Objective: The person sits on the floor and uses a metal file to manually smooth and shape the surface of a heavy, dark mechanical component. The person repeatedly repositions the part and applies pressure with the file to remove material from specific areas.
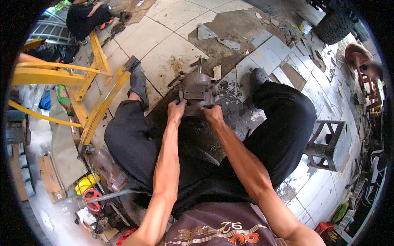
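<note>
A heavy, dull brown-grey gearbox-like metal housing point(197, 87) stands on the floor between my feet. A thin shaft points away from its far end. My left hand point(177, 110) is closed on its near left corner, thumb on top. On the near right side, my right hand point(212, 113) has its fingers curled around the edge. Both hands hold the same casing, and their fingertips are partly hidden beneath it. Dark, oily grime covers the floor point(164, 123) around it.
A yellow metal frame point(102, 110) stands at the left. A grey plastic stool point(328, 145) lies on its side at the right. Broken tiles point(229, 44) litter the far floor near a large tyre point(334, 28). Another person point(84, 18) sits at the far left.
</note>
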`<state>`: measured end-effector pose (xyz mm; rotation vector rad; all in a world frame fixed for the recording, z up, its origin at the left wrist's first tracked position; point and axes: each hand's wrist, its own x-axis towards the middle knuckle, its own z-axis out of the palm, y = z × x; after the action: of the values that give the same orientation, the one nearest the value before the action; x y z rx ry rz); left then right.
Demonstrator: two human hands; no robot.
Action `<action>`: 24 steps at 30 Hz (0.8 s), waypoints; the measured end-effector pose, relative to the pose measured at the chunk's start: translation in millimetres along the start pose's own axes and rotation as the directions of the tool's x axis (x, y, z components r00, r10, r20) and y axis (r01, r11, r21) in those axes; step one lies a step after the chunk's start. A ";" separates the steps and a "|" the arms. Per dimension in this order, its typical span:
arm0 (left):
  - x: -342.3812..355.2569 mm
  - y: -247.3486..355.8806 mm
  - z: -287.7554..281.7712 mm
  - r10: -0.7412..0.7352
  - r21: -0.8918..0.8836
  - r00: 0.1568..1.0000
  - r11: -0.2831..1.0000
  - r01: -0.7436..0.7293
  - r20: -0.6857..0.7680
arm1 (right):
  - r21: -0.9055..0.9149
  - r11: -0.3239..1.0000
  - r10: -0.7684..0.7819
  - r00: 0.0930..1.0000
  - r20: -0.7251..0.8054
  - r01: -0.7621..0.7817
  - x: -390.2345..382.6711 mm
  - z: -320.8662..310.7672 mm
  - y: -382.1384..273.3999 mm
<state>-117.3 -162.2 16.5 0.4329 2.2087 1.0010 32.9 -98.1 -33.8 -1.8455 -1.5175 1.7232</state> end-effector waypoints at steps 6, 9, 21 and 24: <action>-8.3 -16.3 -14.1 -0.085 0.010 0.996 0.996 0.085 0.005 | -0.003 1.000 0.030 0.996 0.084 -0.029 -25.2 1.4 -10.0; -10.5 -27.2 -12.2 -0.059 0.124 0.998 0.991 0.057 0.014 | -0.058 0.994 -0.090 0.995 0.037 0.092 -31.4 -0.7 3.2; -29.9 44.7 -48.2 0.337 0.232 0.941 0.919 -0.320 -0.034 | -0.002 0.911 -0.402 0.888 -0.223 0.412 8.8 -90.8 -52.9; -33.4 68.0 -68.3 0.410 0.008 0.910 0.911 -0.411 0.054 | 0.274 0.887 -0.358 0.928 -0.104 0.372 -26.6 -106.6 -96.6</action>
<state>-138.5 -172.5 115.8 0.9533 2.1255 1.1677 75.6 -23.5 84.6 -1.3470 -1.3948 1.6016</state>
